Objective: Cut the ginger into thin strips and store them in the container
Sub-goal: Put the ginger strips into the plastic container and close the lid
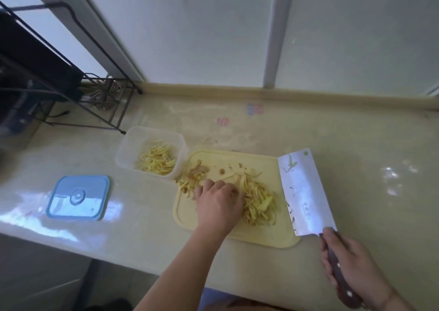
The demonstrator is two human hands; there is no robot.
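Ginger strips [260, 197] lie piled near the board's [266, 235] right edge. Left hand [217, 202] curls over them; right hand [354, 271] grips the cleaver [304, 191] beside the board.

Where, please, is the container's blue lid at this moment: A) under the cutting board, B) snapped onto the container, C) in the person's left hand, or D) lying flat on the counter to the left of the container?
D: the blue lid lies flat on the counter, left of the open container that holds ginger strips.
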